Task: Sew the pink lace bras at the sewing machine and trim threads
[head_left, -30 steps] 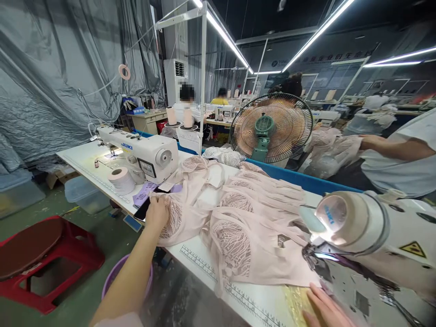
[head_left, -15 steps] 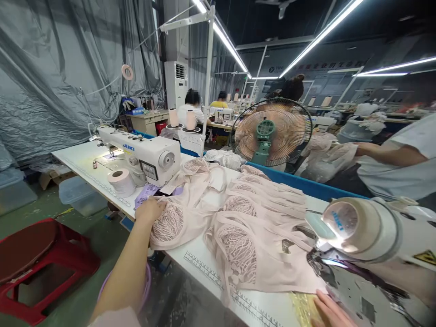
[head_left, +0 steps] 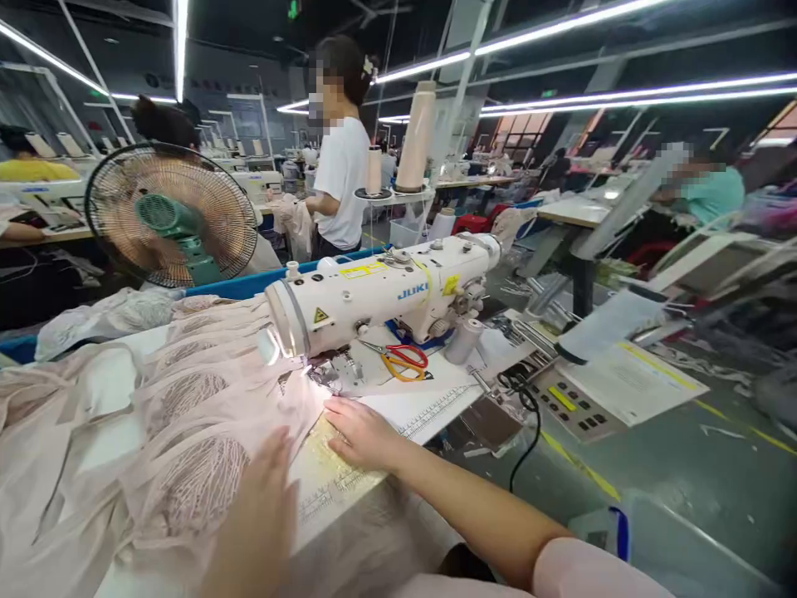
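Observation:
A pale pink bra [head_left: 202, 473] with lace-patterned cups lies at the table's front, its band end running under the head of a sewing machine [head_left: 374, 291]. My right hand [head_left: 361, 432] rests beside the lit needle area, fingertips touching the band's edge. Its thumb is apart from the stretched fingers, over a yellowish patch [head_left: 320, 453] on the table. Smeared by motion, my left hand [head_left: 258, 515] is over the near cup's right side with fingers extended; whether it presses the fabric is unclear. More pink bras [head_left: 187, 390] lie overlapped behind.
Red- and orange-handled scissors [head_left: 404, 361] lie on the machine bed near a thread cone [head_left: 465, 340]. A caged fan [head_left: 171, 216] stands behind the table. A control panel [head_left: 573, 403] is off to the right. Behind, a person in a white shirt [head_left: 342, 178] stands.
The view has swung right, bringing the whole near machine into sight. My left hand has left the far-left bra and come over beside the near cup. My right hand stays at the band's edge.

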The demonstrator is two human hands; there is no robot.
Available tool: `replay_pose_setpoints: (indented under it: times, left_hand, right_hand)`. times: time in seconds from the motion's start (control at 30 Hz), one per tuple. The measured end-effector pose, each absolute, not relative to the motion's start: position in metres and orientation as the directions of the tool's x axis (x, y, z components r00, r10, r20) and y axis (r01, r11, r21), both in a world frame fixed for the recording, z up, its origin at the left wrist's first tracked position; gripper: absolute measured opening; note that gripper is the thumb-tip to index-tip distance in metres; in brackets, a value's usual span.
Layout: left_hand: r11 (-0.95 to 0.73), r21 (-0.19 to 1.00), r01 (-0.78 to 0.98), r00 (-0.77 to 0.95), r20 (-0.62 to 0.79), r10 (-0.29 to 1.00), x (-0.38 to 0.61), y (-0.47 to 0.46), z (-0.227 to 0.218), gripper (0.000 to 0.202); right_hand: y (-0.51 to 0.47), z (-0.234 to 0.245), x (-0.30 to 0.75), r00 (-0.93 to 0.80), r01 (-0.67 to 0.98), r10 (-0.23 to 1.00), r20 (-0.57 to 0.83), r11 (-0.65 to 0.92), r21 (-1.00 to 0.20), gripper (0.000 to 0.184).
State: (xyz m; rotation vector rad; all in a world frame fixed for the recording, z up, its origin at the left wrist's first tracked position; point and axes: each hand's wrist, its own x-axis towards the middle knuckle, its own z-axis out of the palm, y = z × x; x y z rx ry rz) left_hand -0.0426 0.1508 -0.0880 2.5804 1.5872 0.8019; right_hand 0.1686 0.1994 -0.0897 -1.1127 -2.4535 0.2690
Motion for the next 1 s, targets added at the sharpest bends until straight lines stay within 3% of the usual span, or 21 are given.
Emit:
replay_pose_setpoints:
  times: [0.2, 0.5, 0.67, 1.0]
  left_hand:
    - [-0.616, 0.082, 0.783, 0.566, 0.316, 0.761, -0.023, 0.187, -0.106, 0.048]
    - [-0.750, -0.033, 0.660, 0.734, 0.243, 0.634, -0.054, 0.216, -0.083, 0.041]
    - [-0.791, -0.036, 0.611, 0.767, 0.276, 0.580, -0.057, 0.224, -0.079, 0.041]
    - [-0.783, -0.012, 0.622, 0.756, 0.270, 0.596, -0.057, 0.225, -0.079, 0.044]
  right_hand:
    - [0.201, -0.093, 0.171, -0.593, 0.630, 0.724, 0.351, 0.689, -0.357, 0.046]
    - [0.205, -0.095, 0.174, -0.557, 0.594, 0.729, 0.398, 0.685, -0.423, 0.037]
    - [0.207, -0.096, 0.174, -0.556, 0.590, 0.735, 0.388, 0.678, -0.439, 0.033]
    - [0.207, -0.098, 0.176, -0.533, 0.580, 0.727, 0.433, 0.686, -0.439, 0.032]
